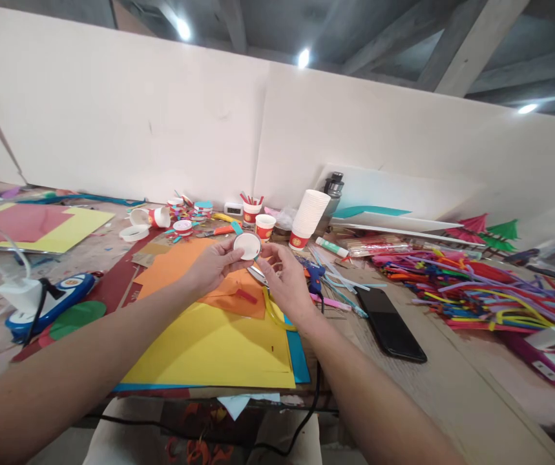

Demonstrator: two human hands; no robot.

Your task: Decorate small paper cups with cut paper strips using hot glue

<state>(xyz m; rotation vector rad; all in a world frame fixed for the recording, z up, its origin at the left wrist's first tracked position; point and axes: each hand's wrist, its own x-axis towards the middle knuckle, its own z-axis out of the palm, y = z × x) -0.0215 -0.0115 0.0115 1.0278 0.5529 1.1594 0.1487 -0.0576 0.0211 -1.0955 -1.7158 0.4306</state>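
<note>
Clock taken from the round white cup piece point(247, 247), held up at the centre of the bench. Left hand point(215, 265), at 8 o'clock, pinches its edge between thumb and fingers; right hand point(284, 281), at 4 o'clock, is half-curled with fingertips at the rim, grip cannot be told. Progress: one blue strip point(237, 227) projects at 11 o'clock. Toward 10 o'clock, a small cup piece point(183, 227) bears several strips, so the held one is judged only partly fitted; strips behind the fingers cannot be counted. At 2 o'clock the stack of paper cups point(310, 216) looks uncut. Glue gun point(314, 276) lies toward 4 o'clock, unheld.
</note>
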